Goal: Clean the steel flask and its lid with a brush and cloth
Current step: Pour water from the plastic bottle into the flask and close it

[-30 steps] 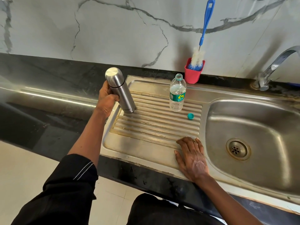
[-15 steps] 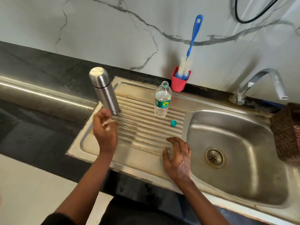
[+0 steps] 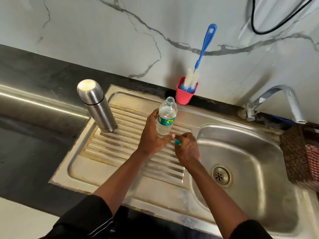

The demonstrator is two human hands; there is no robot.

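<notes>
Your steel flask (image 3: 97, 107) stands on its base at the upper-left corner of the ribbed steel drainboard (image 3: 120, 169). Its long axis is near vertical, and its domed lid (image 3: 89, 91) is on top, leaning toward the upper left of the frame. It is a smooth brushed cylinder, left of both your hands and well apart from them.

Your left hand (image 3: 152, 137), mid-frame, wraps round a clear plastic water bottle (image 3: 166, 118) with a green label and an open mouth pointing up. Your right hand (image 3: 187, 149), just to its right, pinches a small teal cap (image 3: 178, 142) beside the bottle's base.

Upper centre, the bottle brush (image 3: 203, 49), with a blue handle and white bristles down, stands in a red cup (image 3: 185, 94) against the marbled wall. The dark stone tabletop (image 3: 34, 144) surrounds the sink.
</notes>
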